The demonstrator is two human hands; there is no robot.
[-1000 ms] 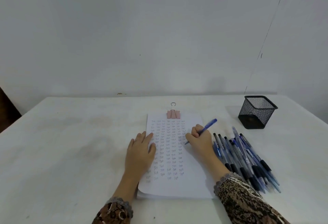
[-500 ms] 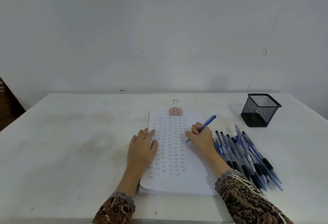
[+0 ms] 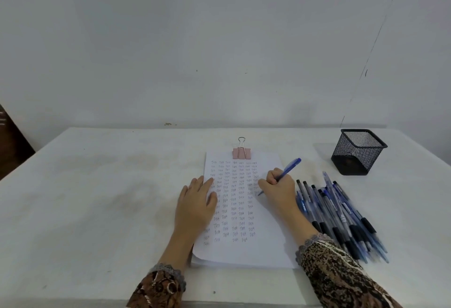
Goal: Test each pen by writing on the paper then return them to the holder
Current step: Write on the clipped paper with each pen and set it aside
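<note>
A white paper stack (image 3: pixel 263 246), covered with rows of small handwritten words, lies in the middle of the table under a pink binder clip (image 3: pixel 241 152). My right hand (image 3: pixel 279 189) grips a blue pen (image 3: pixel 289 167) with its tip touching the paper's right side. My left hand (image 3: pixel 196 204) rests flat on the paper's left edge. Several blue and black pens (image 3: pixel 341 215) lie in a heap to the right of the paper. The black mesh holder (image 3: pixel 357 152) stands at the back right, and no pens show inside it.
The white table (image 3: pixel 97 198) has faint stains on its left half. A white wall stands close behind the table. A dark brown object (image 3: pixel 9 141) shows at the far left edge.
The view has tilted up slightly, so everything sits a little lower in the frame. My right hand with the pen has shifted a little along the writing lines. The left hand stays put.
</note>
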